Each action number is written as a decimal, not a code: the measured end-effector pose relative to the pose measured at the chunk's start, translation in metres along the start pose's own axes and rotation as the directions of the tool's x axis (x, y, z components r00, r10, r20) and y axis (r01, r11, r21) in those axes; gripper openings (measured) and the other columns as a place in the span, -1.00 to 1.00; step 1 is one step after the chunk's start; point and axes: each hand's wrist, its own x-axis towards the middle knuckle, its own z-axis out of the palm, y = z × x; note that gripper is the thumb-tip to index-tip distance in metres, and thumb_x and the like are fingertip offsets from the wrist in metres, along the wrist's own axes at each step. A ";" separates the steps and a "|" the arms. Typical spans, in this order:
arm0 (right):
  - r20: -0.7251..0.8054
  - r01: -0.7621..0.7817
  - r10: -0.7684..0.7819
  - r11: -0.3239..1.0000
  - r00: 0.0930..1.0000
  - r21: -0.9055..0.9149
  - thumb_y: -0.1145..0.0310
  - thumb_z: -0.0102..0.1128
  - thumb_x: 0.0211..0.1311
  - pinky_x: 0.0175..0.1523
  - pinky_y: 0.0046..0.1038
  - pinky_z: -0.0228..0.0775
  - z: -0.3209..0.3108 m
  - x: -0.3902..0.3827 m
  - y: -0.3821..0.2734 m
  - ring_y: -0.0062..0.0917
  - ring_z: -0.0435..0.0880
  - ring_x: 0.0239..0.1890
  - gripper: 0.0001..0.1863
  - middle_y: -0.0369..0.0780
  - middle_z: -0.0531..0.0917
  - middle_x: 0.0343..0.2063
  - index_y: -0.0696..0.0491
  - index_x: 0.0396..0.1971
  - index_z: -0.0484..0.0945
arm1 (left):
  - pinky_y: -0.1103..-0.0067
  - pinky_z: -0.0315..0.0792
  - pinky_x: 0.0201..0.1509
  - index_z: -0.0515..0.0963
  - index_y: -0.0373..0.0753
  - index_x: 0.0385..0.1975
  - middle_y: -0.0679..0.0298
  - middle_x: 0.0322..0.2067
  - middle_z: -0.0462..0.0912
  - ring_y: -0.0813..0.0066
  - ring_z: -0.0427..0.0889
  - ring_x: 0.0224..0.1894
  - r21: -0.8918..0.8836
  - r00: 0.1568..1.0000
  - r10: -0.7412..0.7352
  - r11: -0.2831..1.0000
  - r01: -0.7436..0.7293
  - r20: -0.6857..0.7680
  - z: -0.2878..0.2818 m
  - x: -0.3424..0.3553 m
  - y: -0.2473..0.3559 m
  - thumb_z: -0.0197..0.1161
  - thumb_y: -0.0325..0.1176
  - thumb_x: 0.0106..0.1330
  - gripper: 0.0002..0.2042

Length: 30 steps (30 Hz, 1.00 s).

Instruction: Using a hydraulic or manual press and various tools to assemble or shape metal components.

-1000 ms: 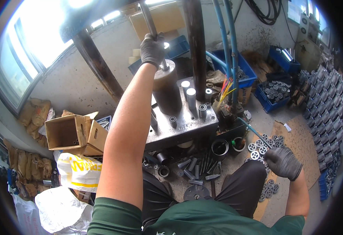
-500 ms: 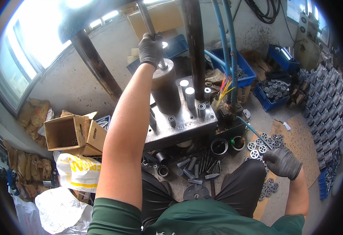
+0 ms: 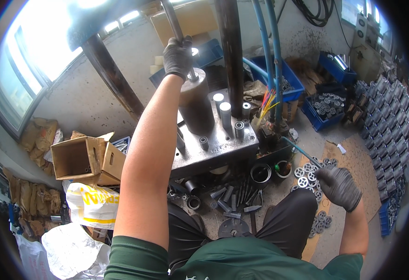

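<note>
My left hand [image 3: 177,58], in a dark grey work glove, is raised and wrapped round an upright metal rod [image 3: 172,21]. Just below it, the rod's lower end meets the top of a thick dark metal cylinder [image 3: 197,105], which stands on a heavy steel block [image 3: 192,156]. Several short metal pins and sleeves, among them a pale-topped pin [image 3: 226,115], stand on the block right of the cylinder. Low on the right, my gloved right hand [image 3: 339,187] is closed round the end of a thin blue lever [image 3: 300,152]; the fingers partly hide that end.
Two dark press columns [image 3: 231,60] flank the block. Blue hoses [image 3: 277,51] hang beside the right one. Small spoked metal wheels [image 3: 302,181] lie on cardboard under my right hand. Loose tools, a hammer [image 3: 253,210] and metal sleeves lie between my legs. Stacked metal parts [image 3: 386,126] stand right; a cardboard box [image 3: 76,158] left.
My right hand has shifted slightly forward with the lever's end. My left hand keeps its grip on the rod. The whole view has moved a little.
</note>
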 end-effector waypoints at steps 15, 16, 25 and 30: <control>-0.536 -0.056 -0.076 0.972 0.841 -0.226 0.35 0.20 0.49 0.01 -0.17 0.69 -0.052 0.215 0.020 -0.15 0.82 -0.15 -0.86 -0.05 0.79 -0.23 0.07 -0.16 0.68 | 0.14 0.57 0.14 0.64 -0.29 -0.07 -0.16 -0.16 0.79 -0.19 0.77 0.01 0.000 1.000 -0.004 1.000 0.004 0.003 0.002 0.001 -0.004 0.23 0.08 0.51 -0.54; -0.522 -0.087 -0.043 0.971 0.852 -0.223 0.33 0.20 0.50 0.03 -0.17 0.69 -0.054 0.216 0.020 -0.16 0.82 -0.14 -0.85 -0.06 0.79 -0.22 0.06 -0.15 0.68 | 0.14 0.56 0.14 0.63 -0.29 -0.07 -0.16 -0.16 0.79 -0.19 0.76 0.02 -0.011 1.000 0.016 1.000 -0.016 0.000 0.002 0.002 -0.006 0.22 0.06 0.51 -0.55; -0.500 -0.110 -0.014 0.970 0.866 -0.218 0.36 0.20 0.53 0.01 -0.24 0.69 -0.053 0.196 0.023 -0.17 0.82 -0.17 -0.84 -0.03 0.80 -0.24 0.10 -0.13 0.71 | 0.46 0.61 -0.23 0.50 -0.31 0.04 0.20 -0.30 0.67 0.44 0.68 -0.27 -0.550 0.954 0.297 0.790 -0.271 -0.044 0.003 -0.061 -0.025 0.22 -0.27 0.59 -0.75; -0.493 -0.147 0.036 0.971 0.869 -0.188 0.31 0.21 0.48 0.05 -0.18 0.67 -0.051 0.186 0.023 -0.16 0.82 -0.14 -0.82 -0.07 0.80 -0.24 0.06 -0.15 0.71 | 0.56 0.60 -0.32 0.48 -0.27 0.13 0.36 -0.36 0.60 0.54 0.60 -0.41 -0.807 0.958 0.279 0.580 -0.112 0.068 -0.003 -0.198 -0.027 0.22 -0.25 0.65 -0.74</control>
